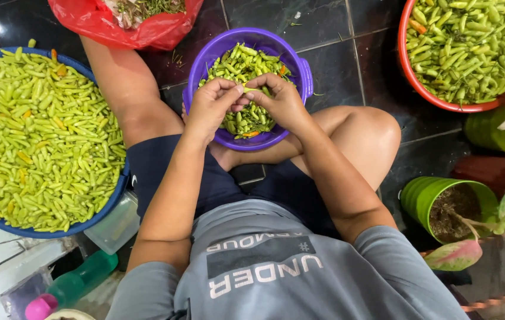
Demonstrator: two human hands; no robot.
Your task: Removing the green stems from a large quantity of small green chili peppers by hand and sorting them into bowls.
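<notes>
I sit cross-legged on a dark tiled floor with a purple bowl (pixel 298 66) of small green chillies between my knees. Over the bowl, my left hand (pixel 210 106) and my right hand (pixel 279 101) meet, fingers pinched together on one green chilli (pixel 246 90). More chillies (pixel 237 65) fill the bowl below them.
A large blue basin (pixel 105 207) heaped with yellow-green chillies sits at my left. A red basin (pixel 418 83) of chillies is at the upper right. A red plastic bag (pixel 95 24) of stems lies ahead. Green plant pots (pixel 421 198) stand at the right, and a green bottle (pixel 81 281) lies at the lower left.
</notes>
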